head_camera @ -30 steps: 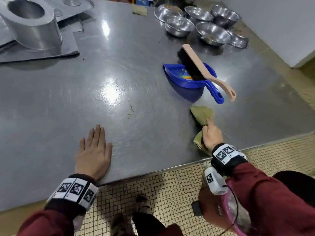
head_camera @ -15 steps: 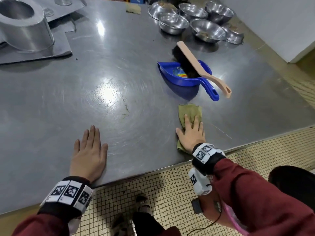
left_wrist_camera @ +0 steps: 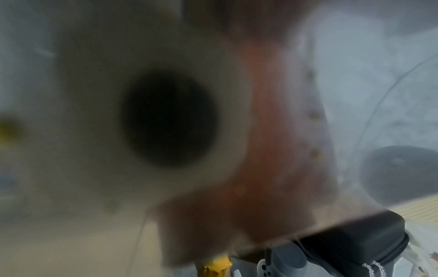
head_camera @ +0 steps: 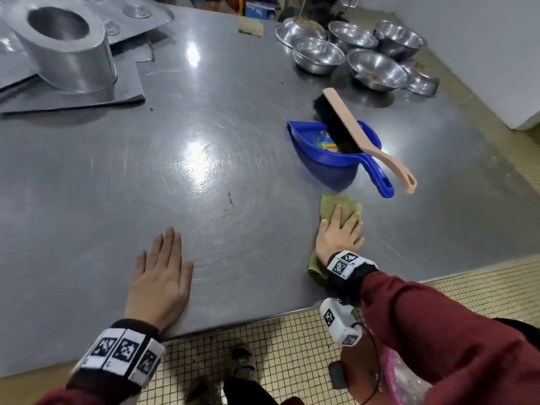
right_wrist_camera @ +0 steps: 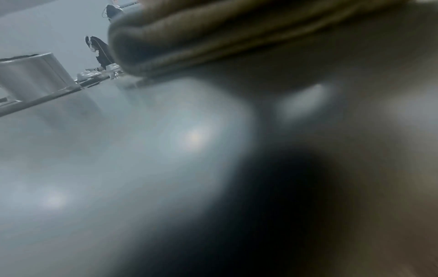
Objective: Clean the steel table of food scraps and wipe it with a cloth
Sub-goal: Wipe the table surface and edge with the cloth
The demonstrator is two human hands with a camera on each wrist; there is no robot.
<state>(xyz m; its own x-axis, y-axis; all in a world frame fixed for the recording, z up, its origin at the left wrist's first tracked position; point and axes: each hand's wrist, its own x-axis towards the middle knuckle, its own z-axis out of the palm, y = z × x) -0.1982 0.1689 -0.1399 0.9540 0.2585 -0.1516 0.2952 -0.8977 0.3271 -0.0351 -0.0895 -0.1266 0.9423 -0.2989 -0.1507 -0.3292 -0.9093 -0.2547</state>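
Currently right hand [head_camera: 339, 238] flat, fingers straight, pressing the cloth [head_camera: 336, 206] onto the bench [head_camera: 87, 200] near its front edge, just in front of the dustpan [head_camera: 327, 150] with the brush [head_camera: 350, 127] in it; left hand [head_camera: 159, 279] open, palm-down by the front edge.

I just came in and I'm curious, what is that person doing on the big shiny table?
The person is wiping the steel table. Their right hand presses an olive cloth flat near the front edge, fingers straight. Their left hand rests flat on the table. A blue dustpan with a brush lying across it sits just beyond the cloth. A few food specks remain mid-table.
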